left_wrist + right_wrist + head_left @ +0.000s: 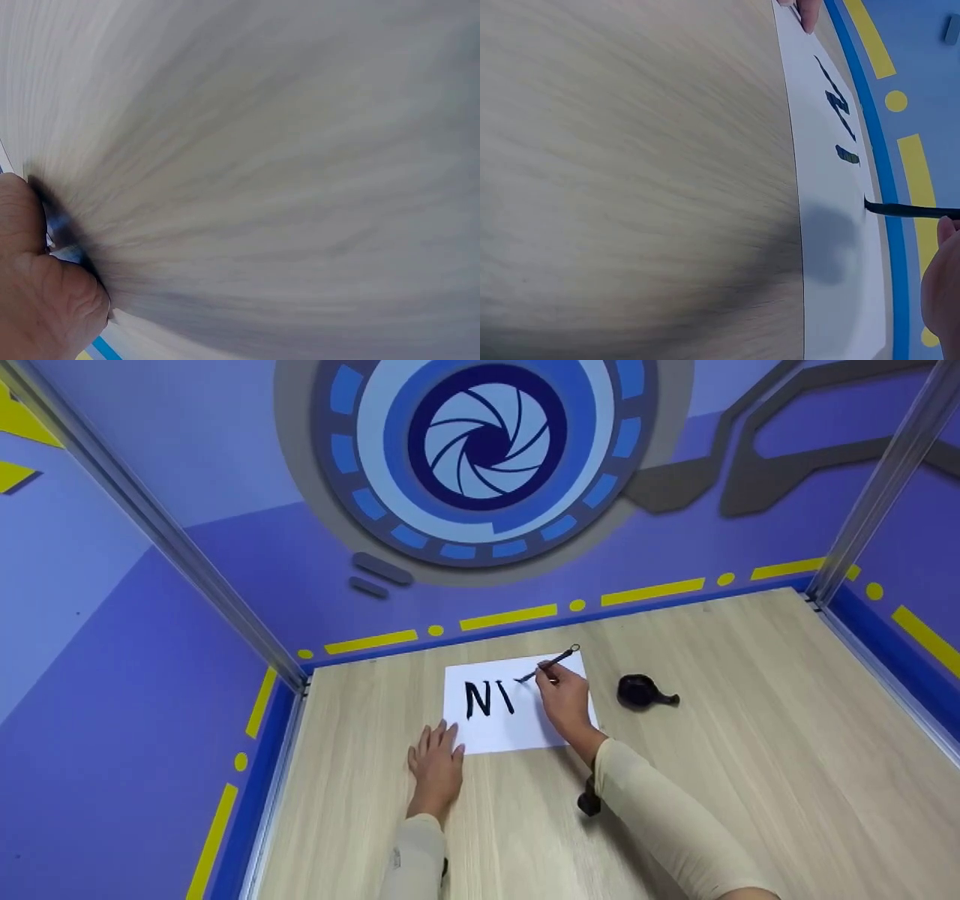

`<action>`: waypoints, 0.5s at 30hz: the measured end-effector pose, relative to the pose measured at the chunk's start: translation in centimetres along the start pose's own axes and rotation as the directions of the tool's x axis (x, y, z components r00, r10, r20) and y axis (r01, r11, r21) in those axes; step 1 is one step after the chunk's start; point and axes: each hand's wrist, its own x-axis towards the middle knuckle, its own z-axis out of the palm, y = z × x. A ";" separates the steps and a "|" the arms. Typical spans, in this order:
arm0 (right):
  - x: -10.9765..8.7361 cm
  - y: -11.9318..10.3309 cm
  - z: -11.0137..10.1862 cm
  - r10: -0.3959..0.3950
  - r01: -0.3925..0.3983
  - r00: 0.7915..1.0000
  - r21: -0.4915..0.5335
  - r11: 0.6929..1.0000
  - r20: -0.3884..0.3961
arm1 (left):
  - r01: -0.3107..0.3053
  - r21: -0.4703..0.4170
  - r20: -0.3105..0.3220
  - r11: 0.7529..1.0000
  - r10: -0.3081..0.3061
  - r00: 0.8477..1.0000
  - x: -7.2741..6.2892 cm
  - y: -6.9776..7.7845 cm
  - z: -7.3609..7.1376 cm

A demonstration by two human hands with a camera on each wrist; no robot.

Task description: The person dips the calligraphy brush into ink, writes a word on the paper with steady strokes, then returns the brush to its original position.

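My right hand (pixel 564 701) pinches a dark writing brush (pixel 556 661) with a small ring at its top end. The brush tip is at the upper part of a white sheet of paper (pixel 487 741), right of a slanted black stroke (pixel 506 697). Left of that stroke stands a black letter N (pixel 478 700). In the right wrist view the brush (pixel 907 210) meets the paper near its far edge. My left hand (pixel 436 765) lies flat with fingers spread at the paper's lower left corner. The left wrist view shows only part of that hand (pixel 45 277).
A black dish with a short handle (pixel 637 691) stands on the wooden table (pixel 750 735) to the right of the paper. A blue and purple panel wall (pixel 525 585) with yellow markings rises behind the table. Metal posts (pixel 870 495) stand at the corners.
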 end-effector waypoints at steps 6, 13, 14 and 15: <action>-0.3 -0.1 0.2 -0.029 0.028 1.000 0.009 1.000 0.008 | 0.012 0.006 0.013 1.000 -0.012 1.000 0.1 0.0 0.0; -0.6 -0.1 0.4 -0.076 0.075 0.997 0.019 0.997 0.015 | -0.004 -0.023 -0.009 1.000 0.003 1.000 0.2 -0.3 0.3; -0.6 -0.1 0.4 -0.080 0.080 0.997 0.019 0.997 0.017 | -0.004 -0.026 -0.014 1.000 0.003 1.000 0.2 -0.4 0.4; -0.6 0.0 0.5 -0.083 0.083 0.996 0.019 0.996 0.020 | -0.002 -0.021 -0.014 1.000 0.001 1.000 0.2 -0.4 0.4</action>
